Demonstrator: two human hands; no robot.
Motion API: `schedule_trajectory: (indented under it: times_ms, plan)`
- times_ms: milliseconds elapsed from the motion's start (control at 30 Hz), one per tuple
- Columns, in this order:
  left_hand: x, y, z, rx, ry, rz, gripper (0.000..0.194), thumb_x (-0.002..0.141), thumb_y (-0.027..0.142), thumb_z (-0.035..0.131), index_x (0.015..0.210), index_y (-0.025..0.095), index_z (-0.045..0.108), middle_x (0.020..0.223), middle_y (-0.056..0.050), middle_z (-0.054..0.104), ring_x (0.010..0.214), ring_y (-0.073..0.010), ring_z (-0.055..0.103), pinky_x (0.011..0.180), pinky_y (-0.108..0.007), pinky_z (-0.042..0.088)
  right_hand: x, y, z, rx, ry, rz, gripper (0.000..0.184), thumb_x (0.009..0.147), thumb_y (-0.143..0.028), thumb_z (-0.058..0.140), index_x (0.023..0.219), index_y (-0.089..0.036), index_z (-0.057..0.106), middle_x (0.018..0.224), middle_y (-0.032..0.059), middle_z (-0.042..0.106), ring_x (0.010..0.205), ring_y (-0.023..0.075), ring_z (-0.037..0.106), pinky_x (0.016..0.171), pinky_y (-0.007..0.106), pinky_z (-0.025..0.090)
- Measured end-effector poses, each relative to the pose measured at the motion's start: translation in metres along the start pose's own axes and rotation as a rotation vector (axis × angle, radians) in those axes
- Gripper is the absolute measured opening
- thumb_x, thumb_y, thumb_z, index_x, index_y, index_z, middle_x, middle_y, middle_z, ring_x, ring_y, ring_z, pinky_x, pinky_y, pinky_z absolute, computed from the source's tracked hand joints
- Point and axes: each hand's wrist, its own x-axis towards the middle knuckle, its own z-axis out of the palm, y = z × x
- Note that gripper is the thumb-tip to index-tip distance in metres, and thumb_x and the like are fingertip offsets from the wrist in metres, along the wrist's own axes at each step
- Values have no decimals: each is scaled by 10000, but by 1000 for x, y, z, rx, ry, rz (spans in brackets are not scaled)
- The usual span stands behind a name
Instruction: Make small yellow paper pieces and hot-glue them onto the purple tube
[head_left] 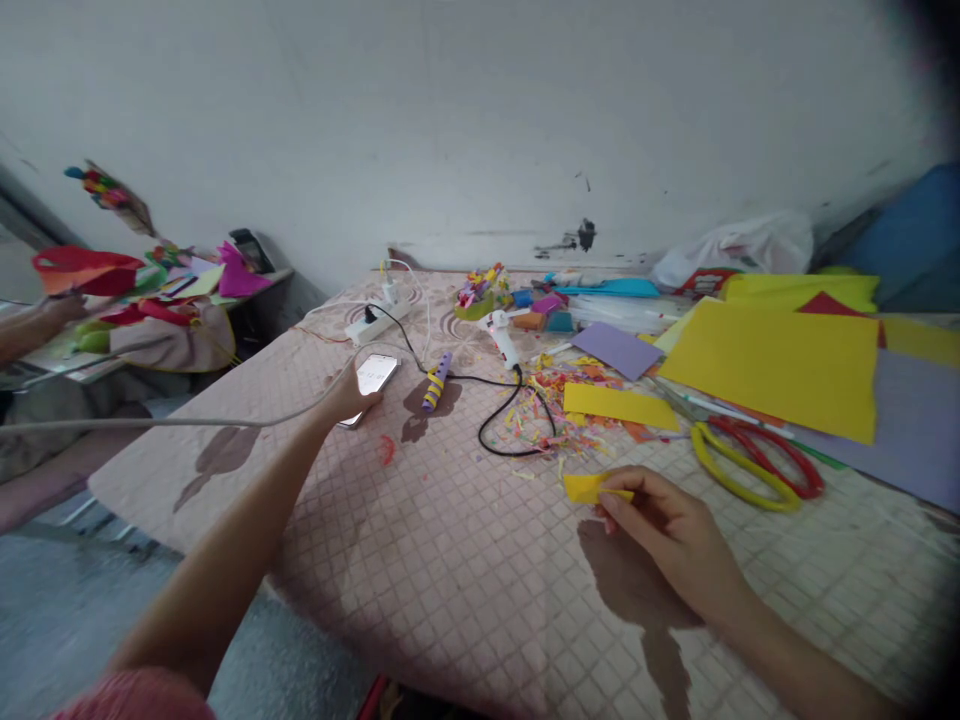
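Observation:
At the table's left part my left hand (349,394) is closed round the edge of a phone (377,374) with a lit screen and a cable plugged into it. My right hand (664,520) pinches a small piece of yellow paper (583,488) between thumb and fingers above the tablecloth. Right of the phone lies a purple paper roll (442,372) wound with a yellow strip. A white glue gun (501,338) with a black cord stands behind it. Scissors (750,460) with red and yellow handles lie beyond my right hand, near a yellow paper strip (621,405).
Yellow paper sheets (780,365) and a purple sheet (616,350) lie on the right. Coloured paper shreds (536,410) spread mid-table. A power strip (379,322) sits at the back left, its cables crossing the tablecloth (450,560). Another person's hand (64,308) is at a side table.

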Motion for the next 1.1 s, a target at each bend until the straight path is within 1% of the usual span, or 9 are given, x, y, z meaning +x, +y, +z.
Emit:
schedule_trajectory:
  times_ms: [400, 567, 667, 767, 833, 900, 933, 1000, 1100]
  plan:
    - [-3, 21, 3, 49, 35, -164, 915, 687, 412, 573, 1446, 105, 165, 1411, -240, 368, 1267, -442, 358, 960, -580, 336, -1, -2, 0, 9, 1, -1, 120, 830, -319, 574, 795, -207, 599, 723, 9, 610, 579, 120, 575, 559, 232, 483]
    - [-3, 24, 1, 58, 34, -162, 916, 704, 429, 567, 1443, 79, 155, 1396, -259, 384, 1258, -450, 369, 951, -591, 335, -1, -1, 0, 7, 3, -7, 119, 828, -325, 580, 801, -212, 603, 709, 4, 606, 576, 120, 573, 558, 234, 482]
    - [-10, 25, -4, 64, 11, -123, 969, 713, 500, 571, 1444, 49, 121, 1410, -288, 344, 1258, -467, 363, 940, -589, 339, -1, -2, -1, 23, 4, -3, 123, 827, -331, 582, 801, -213, 603, 694, 4, 605, 575, 126, 574, 558, 241, 484]
    - [-37, 30, -15, 118, 38, -23, 965, 711, 573, 574, 1425, 47, 195, 1415, -284, 338, 1266, -455, 354, 948, -569, 339, -1, -3, -1, 31, 15, 3, 141, 824, -345, 585, 799, -208, 606, 694, 13, 611, 578, 137, 576, 556, 254, 488]
    - [-67, 38, -23, 177, -12, 44, 811, 725, 522, 596, 1357, 71, 359, 1282, -255, 509, 1188, -443, 443, 923, -576, 347, 0, -4, -1, 33, 30, 4, 150, 821, -353, 589, 803, -205, 606, 706, 17, 615, 579, 139, 578, 555, 257, 490]
    - [-101, 52, -30, 154, 12, 134, 608, 756, 460, 596, 1266, 148, 487, 1144, -179, 623, 1120, -406, 507, 907, -559, 361, 0, -5, -1, 40, 41, 0, 151, 818, -353, 594, 805, -203, 604, 722, 16, 614, 579, 134, 578, 561, 255, 491]
    - [-118, 61, -32, 66, 12, 207, 532, 771, 443, 591, 1225, 175, 521, 1090, -143, 653, 1061, -356, 556, 899, -511, 389, 0, -5, 0, 43, 43, -4, 148, 818, -350, 596, 807, -202, 602, 729, 15, 613, 582, 132, 578, 566, 253, 491]
    - [-145, 83, -31, -186, -68, 349, 423, 787, 411, 596, 1163, 219, 554, 968, -86, 687, 875, -250, 630, 802, -394, 463, 0, -4, 0, 40, 43, -17, 137, 820, -339, 596, 819, -202, 600, 745, 17, 615, 592, 130, 577, 576, 253, 491]
    - [-162, 122, -23, -525, -299, 502, 413, 817, 324, 581, 1214, 256, 489, 988, -55, 674, 758, -160, 631, 671, -291, 494, 0, -3, 0, 24, 50, -35, 120, 823, -321, 597, 850, -204, 600, 801, 27, 624, 634, 137, 584, 597, 258, 491]
